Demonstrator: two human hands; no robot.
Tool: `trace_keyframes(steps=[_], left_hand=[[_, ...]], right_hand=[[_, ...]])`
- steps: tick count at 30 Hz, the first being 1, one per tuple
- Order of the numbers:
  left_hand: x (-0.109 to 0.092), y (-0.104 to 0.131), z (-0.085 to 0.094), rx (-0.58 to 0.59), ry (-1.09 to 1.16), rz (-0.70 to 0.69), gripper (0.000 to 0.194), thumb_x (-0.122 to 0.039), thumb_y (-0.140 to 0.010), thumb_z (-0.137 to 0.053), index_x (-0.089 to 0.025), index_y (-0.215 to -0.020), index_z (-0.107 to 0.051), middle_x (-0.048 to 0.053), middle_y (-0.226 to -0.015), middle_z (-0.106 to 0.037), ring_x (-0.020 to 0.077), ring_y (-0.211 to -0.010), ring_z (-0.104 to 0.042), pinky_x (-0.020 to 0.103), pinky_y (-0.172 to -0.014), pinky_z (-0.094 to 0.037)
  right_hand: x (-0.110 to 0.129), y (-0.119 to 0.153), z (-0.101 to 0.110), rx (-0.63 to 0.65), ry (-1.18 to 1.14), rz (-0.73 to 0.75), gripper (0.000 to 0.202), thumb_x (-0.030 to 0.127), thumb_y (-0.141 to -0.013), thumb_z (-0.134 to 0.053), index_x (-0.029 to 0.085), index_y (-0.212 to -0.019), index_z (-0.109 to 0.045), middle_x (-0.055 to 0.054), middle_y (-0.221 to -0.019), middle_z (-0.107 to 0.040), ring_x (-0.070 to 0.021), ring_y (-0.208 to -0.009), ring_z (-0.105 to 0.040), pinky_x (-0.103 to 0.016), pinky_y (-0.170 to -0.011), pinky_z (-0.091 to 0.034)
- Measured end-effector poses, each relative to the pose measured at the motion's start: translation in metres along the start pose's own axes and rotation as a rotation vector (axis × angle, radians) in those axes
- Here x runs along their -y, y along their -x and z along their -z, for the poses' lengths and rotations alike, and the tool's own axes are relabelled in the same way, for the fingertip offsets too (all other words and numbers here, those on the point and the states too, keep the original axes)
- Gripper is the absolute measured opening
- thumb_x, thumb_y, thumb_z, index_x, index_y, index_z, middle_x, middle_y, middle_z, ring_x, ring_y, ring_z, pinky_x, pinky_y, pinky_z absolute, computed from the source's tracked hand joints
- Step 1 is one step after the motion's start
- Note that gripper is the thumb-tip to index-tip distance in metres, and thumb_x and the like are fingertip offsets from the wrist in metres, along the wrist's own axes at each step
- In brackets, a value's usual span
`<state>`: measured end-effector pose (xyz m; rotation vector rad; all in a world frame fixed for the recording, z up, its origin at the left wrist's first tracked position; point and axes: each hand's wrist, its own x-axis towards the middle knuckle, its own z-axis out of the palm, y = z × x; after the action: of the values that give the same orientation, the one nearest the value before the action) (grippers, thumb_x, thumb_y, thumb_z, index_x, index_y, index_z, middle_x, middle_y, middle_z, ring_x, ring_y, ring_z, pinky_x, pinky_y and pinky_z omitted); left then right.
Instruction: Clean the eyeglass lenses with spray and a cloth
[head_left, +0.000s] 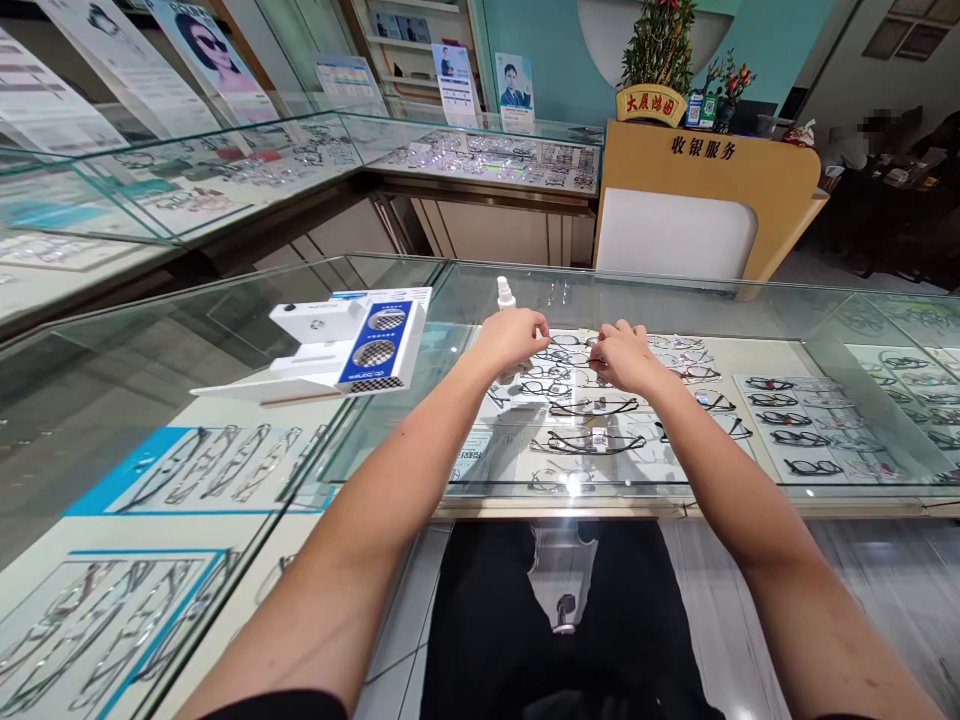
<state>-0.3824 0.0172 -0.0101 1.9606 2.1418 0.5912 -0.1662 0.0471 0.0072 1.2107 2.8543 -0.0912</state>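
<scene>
My left hand (514, 338) is over the glass display counter (465, 300), palm down, its fingers curled and pressed together. Just behind it stands a white spray bottle (505, 294) with its lower part hidden by the hand. Across a small gap is my right hand (624, 356), fingers bent into a pinch. Thin eyeglass frames (566, 341) show between the hands, but I cannot tell whether they are held or lie in the case below. Under the glass, rows of eyeglasses (596, 442) rest on white trays.
On the counter to the left stands an open white and blue cardboard box (379, 345). More eyeglass trays (799, 425) lie under glass at the right. Beyond the counter are another glass showcase (487, 160) and a wooden cashier desk (705, 200) with a potted plant (660, 50).
</scene>
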Motion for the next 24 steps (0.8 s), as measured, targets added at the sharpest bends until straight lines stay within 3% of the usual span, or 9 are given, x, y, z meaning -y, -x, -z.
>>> trace_keyframes(steps=[8, 15, 20, 24], left_hand=[[0.011, -0.008, -0.009, 0.029, 0.05, 0.033, 0.006, -0.028, -0.075, -0.081, -0.023, -0.073, -0.079, 0.008, -0.07, -0.071, 0.0234, -0.068, -0.061, 0.032, -0.065, -0.037], [0.009, -0.009, -0.009, 0.068, 0.123, 0.059, 0.009, -0.029, -0.074, -0.082, -0.023, -0.069, -0.078, 0.007, -0.065, -0.066, 0.0247, -0.065, -0.06, 0.033, -0.065, -0.036], [0.008, -0.009, -0.007, 0.054, 0.174, 0.015, 0.012, -0.029, -0.077, -0.079, -0.022, -0.068, -0.075, 0.006, -0.063, -0.064, 0.0201, -0.058, -0.052, 0.033, -0.064, -0.031], [0.008, -0.008, -0.006, -0.005, 0.231, 0.005, 0.013, -0.032, -0.079, -0.075, -0.021, -0.071, -0.074, 0.005, -0.06, -0.061, 0.0194, -0.056, -0.049, 0.034, -0.062, -0.028]], right_hand=[[-0.004, -0.004, -0.005, -0.023, -0.025, 0.01, 0.022, 0.017, -0.095, -0.062, 0.02, -0.098, -0.084, -0.017, -0.117, -0.07, -0.033, -0.113, -0.051, -0.046, -0.091, -0.036], [-0.003, 0.004, 0.007, -0.028, -0.072, -0.008, 0.023, 0.019, -0.099, -0.059, 0.019, -0.1, -0.082, -0.016, -0.112, -0.069, -0.0314, -0.112, -0.052, -0.046, -0.094, -0.037], [-0.007, 0.007, 0.016, -0.141, -0.189, -0.075, 0.017, 0.023, -0.099, -0.056, 0.02, -0.094, -0.072, -0.012, -0.107, -0.071, -0.0293, -0.107, -0.057, -0.045, -0.096, -0.037], [-0.011, 0.011, 0.023, -0.276, -0.369, -0.148, 0.004, 0.022, -0.093, -0.057, 0.023, -0.089, -0.058, -0.007, -0.094, -0.072, -0.0222, -0.081, -0.057, -0.035, -0.077, -0.037]])
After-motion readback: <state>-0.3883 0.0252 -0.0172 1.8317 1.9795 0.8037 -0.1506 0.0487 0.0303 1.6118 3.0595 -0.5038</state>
